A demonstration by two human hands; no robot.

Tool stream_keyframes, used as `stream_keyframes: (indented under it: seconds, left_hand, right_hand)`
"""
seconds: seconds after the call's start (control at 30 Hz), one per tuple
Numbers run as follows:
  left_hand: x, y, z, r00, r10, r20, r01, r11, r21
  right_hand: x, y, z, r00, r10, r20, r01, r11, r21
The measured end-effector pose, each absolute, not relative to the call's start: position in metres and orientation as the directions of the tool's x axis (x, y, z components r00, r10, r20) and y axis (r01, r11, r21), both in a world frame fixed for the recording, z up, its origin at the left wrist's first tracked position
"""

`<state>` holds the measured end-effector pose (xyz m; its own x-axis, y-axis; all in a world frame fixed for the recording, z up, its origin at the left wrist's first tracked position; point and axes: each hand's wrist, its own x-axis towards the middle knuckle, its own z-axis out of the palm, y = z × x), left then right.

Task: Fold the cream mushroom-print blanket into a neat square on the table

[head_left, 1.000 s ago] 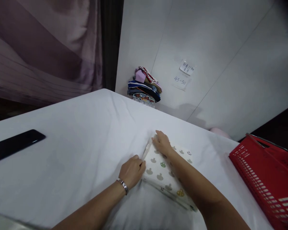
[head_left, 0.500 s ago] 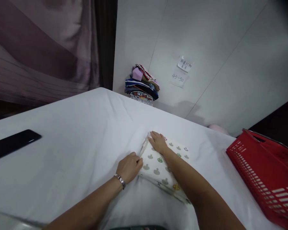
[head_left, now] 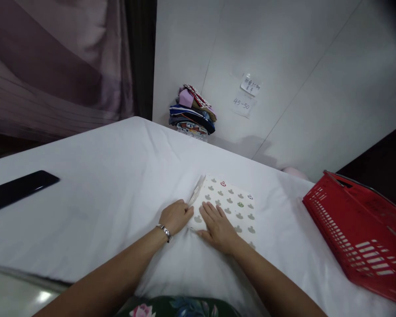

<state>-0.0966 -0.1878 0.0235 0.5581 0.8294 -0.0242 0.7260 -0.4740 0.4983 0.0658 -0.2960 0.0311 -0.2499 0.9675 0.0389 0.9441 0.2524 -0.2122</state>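
Note:
A cream cloth printed with small grey, red and green mushrooms [head_left: 231, 200] lies folded in a roughly square packet on the white-covered table. My left hand [head_left: 175, 216], with a silver band at its wrist, is closed at the packet's left edge, thumb and fingers pinching the layered folds. Spread flat on top, my right hand [head_left: 218, 226] presses the near left part of the cloth, fingers slightly apart. The right hand and forearm hide part of the packet's near edge.
A red plastic basket [head_left: 359, 233] stands at the right. At the back, a stack of folded clothes [head_left: 193, 112] sits by the wall, where handwritten paper signs [head_left: 242, 105] hang. A flat black object [head_left: 23, 189] lies on the white table cover [head_left: 102, 193] at the left.
My right hand has slid from the cloth's far left corner toward its near edge. The cloth now looks smaller and squarer, its near part no longer stretching out to the lower right.

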Motion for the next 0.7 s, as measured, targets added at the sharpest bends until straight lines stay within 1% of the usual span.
stream_keyframes:
  seconds: [0.13, 0.2, 0.23, 0.3, 0.33, 0.37, 0.4, 0.43, 0.47, 0.53, 0.57, 0.63, 0.7]
  left_hand:
    - [-0.098, -0.189, 0.025, 0.509, 0.861, -0.005, 0.739, -0.434, 0.516]
    - [-0.097, -0.192, 0.031, 0.475, 0.878, 0.066, 0.729, -0.434, 0.529]
    - [-0.094, -0.194, 0.034, 0.476, 0.87, 0.129, 0.708, -0.466, 0.531]
    - [-0.085, -0.198, 0.043, 0.542, 0.792, 0.281, 0.617, -0.602, 0.507]
    - [-0.079, -0.199, 0.047, 0.605, 0.72, 0.34, 0.547, -0.686, 0.48]
    - [-0.072, -0.199, 0.049, 0.673, 0.641, 0.369, 0.475, -0.757, 0.449]
    - [-0.066, -0.198, 0.05, 0.736, 0.574, 0.358, 0.418, -0.802, 0.426]
    - [-0.06, -0.196, 0.049, 0.787, 0.533, 0.31, 0.39, -0.82, 0.418]
    - [-0.054, -0.192, 0.046, 0.822, 0.518, 0.237, 0.392, -0.816, 0.424]
    - [-0.047, -0.184, 0.036, 0.833, 0.544, 0.103, 0.448, -0.772, 0.452]
    - [-0.046, -0.18, 0.03, 0.827, 0.557, 0.07, 0.468, -0.753, 0.463]
    - [-0.046, -0.175, 0.019, 0.822, 0.564, 0.081, 0.465, -0.745, 0.478]
    - [-0.048, -0.173, 0.013, 0.821, 0.562, 0.107, 0.449, -0.749, 0.487]
  right_hand:
    - [0.064, -0.295, 0.028, -0.242, 0.969, 0.045, 0.954, 0.246, -0.171]
    - [0.064, -0.293, 0.03, -0.243, 0.969, 0.041, 0.955, 0.246, -0.167]
    - [0.064, -0.292, 0.03, -0.242, 0.969, 0.045, 0.955, 0.246, -0.166]
    - [0.063, -0.291, 0.03, -0.239, 0.969, 0.068, 0.955, 0.248, -0.165]
    - [0.063, -0.291, 0.03, -0.239, 0.968, 0.082, 0.954, 0.249, -0.163]
    - [0.062, -0.291, 0.03, -0.238, 0.967, 0.094, 0.954, 0.251, -0.162]
    - [0.061, -0.292, 0.029, -0.235, 0.966, 0.104, 0.955, 0.249, -0.161]
    - [0.06, -0.294, 0.028, -0.226, 0.968, 0.112, 0.956, 0.242, -0.163]
    - [0.06, -0.298, 0.028, -0.214, 0.97, 0.116, 0.958, 0.231, -0.167]
    - [0.06, -0.312, 0.025, -0.184, 0.976, 0.117, 0.963, 0.203, -0.18]
    - [0.06, -0.322, 0.024, -0.17, 0.979, 0.115, 0.964, 0.19, -0.187]
    - [0.064, -0.347, 0.021, -0.152, 0.983, 0.107, 0.964, 0.171, -0.203]
    - [0.071, -0.374, 0.018, -0.13, 0.987, 0.098, 0.958, 0.151, -0.245]
